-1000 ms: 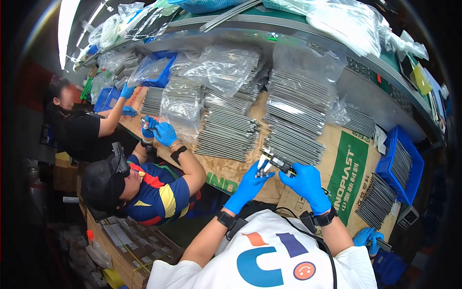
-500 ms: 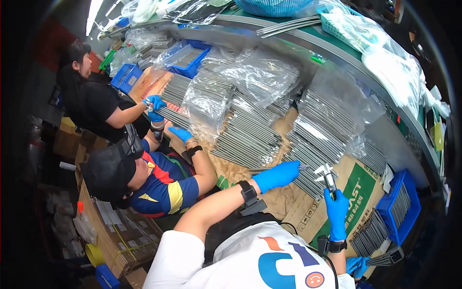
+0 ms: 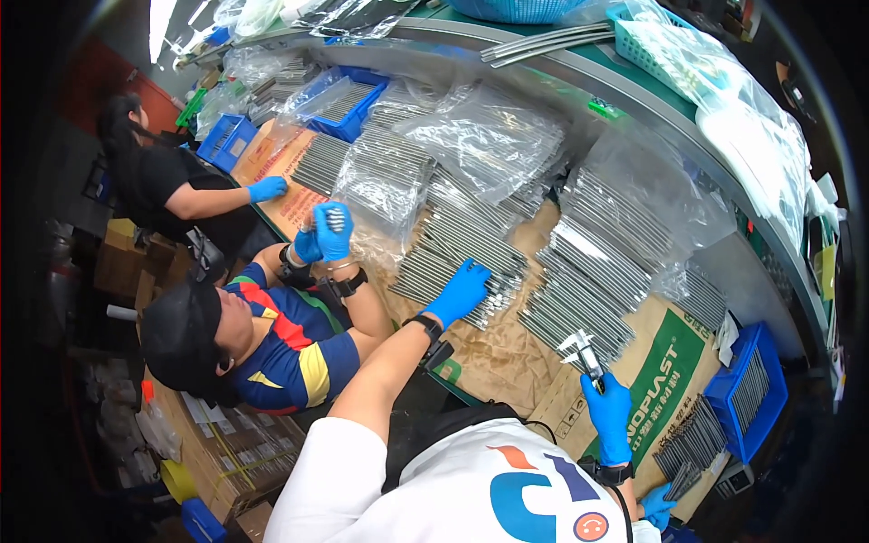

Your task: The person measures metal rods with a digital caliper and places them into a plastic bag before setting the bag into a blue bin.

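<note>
My left hand [image 3: 462,291], in a blue glove, rests on the middle pile of metal rods [image 3: 444,240]. Its fingers look stretched forward and apart over the rod ends; no rod shows gripped in them. My right hand [image 3: 608,418], also gloved in blue, is closed around a caliper [image 3: 587,355]. The caliper's jaws point up and left, held above brown paper near the lower ends of the right-hand rod pile [image 3: 579,312].
To my left a co-worker [image 3: 317,237] holds a bundle of rods in gloved hands; another works farther off. Blue bins [image 3: 751,389] [image 3: 348,101] hold rods. Plastic bags [image 3: 493,136] cover some piles. A gloved hand [image 3: 658,507] grips rods at lower right. A metal-edged conveyor [image 3: 543,61] runs behind.
My left hand has moved left from the right pile to the middle one, away from the caliper. My right hand has shifted slightly left and down with the caliper. The near co-worker has raised a rod bundle.
</note>
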Available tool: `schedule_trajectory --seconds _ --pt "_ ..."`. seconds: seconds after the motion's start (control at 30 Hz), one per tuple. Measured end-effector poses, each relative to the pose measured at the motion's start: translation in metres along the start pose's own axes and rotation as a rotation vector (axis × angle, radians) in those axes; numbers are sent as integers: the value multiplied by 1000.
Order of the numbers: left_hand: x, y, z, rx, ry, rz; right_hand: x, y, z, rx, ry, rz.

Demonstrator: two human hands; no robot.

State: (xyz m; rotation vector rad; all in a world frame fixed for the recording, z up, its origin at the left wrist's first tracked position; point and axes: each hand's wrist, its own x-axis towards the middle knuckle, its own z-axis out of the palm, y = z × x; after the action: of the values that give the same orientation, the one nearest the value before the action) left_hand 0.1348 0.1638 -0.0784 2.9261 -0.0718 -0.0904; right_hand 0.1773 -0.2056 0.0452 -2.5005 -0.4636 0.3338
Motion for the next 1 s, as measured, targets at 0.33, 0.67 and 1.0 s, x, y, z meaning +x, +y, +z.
schedule_trajectory --seconds 0.33,0.67,1.0 --pt "-69 42 39 -52 246 -548 -8 14 4 -4 -35 -5" --pt "-15 155 39 -109 106 95 -46 49 -19 -1 100 192" --pt "52 231 61 -9 -6 180 -111 78 -28 7 201 301"
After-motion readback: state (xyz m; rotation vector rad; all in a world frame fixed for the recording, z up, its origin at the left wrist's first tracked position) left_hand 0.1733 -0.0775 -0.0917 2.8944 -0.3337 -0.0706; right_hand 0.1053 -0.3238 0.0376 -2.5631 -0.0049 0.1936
